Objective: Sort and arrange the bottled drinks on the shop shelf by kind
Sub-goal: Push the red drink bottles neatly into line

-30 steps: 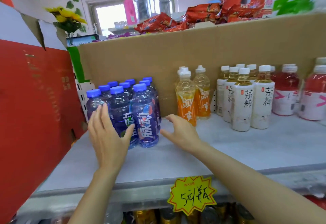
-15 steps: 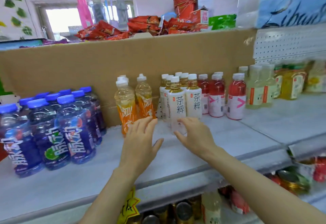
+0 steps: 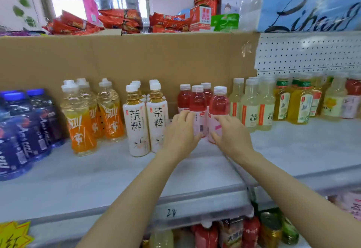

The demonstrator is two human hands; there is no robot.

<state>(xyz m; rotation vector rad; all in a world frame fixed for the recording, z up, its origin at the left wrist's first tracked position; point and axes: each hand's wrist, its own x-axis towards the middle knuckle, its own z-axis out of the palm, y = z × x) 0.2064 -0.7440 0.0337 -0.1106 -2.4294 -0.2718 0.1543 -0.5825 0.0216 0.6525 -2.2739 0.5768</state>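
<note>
The red drink bottles (image 3: 197,105) stand in a small cluster at the middle of the frame, on the pale shop shelf (image 3: 97,171) against the cardboard backing (image 3: 125,58). Both hands are at the two front bottles of that cluster. The left hand (image 3: 180,134) lies with its fingers along the left side and front of the left front bottle, thumb at the lower label. The right hand (image 3: 232,136) reaches to the pink label of the right front bottle, fingers loosely spread and touching it — whether either hand truly grips its bottle cannot be told, for the fingers look nearly straight. The two hands are close together, apart by about the width of the bottles' meeting edges.

Just left of the red cluster stand the white tea bottles (image 3: 136,122) with black characters, in two rows running back. Left again are the orange drink bottles (image 3: 82,122) with white sport caps, and at the left edge of the frame the blue bottles (image 3: 29,126) — blurred. To the right of the red cluster come the pale yellow bottles (image 3: 252,107), then the green-capped tea bottles (image 3: 300,105) at the right of the frame, before a white pegboard (image 3: 308,52). Red snack packets (image 3: 121,21) lie on top of the cardboard, in the upper middle. A yellow price tag (image 3: 13,236) shows at the lower left corner.
</note>
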